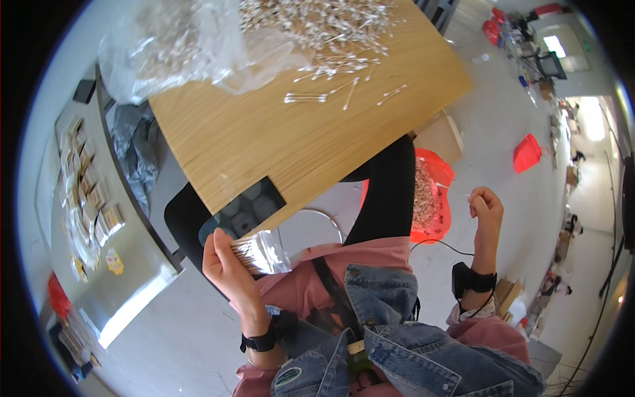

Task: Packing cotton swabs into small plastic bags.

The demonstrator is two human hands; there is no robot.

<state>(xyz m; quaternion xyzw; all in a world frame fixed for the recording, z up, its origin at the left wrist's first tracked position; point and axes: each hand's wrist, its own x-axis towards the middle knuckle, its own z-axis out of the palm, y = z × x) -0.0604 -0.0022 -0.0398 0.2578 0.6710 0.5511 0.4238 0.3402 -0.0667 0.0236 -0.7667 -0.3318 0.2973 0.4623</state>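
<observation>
Seen from above, the person's left hand (228,261), at seven o'clock in the view, is closed around a small clear crinkly plastic bag of wooden-stemmed cotton swabs (259,253), fingers wrapped round the bundle so the thin sticks stay together and level. The right hand (486,205), at three o'clock and well apart from the bag, is raised with fingers curled together; it seems to pinch something thin and pale, but that is too small to tell. At twelve o'clock a smooth pale wooden tabletop (264,139) carries a loose heap of white-tipped cotton swabs (317,26) spilling from a large crumpled clear plastic bag (178,43). A red plastic bag of more swabs (430,198) lies below on the floor.
</observation>
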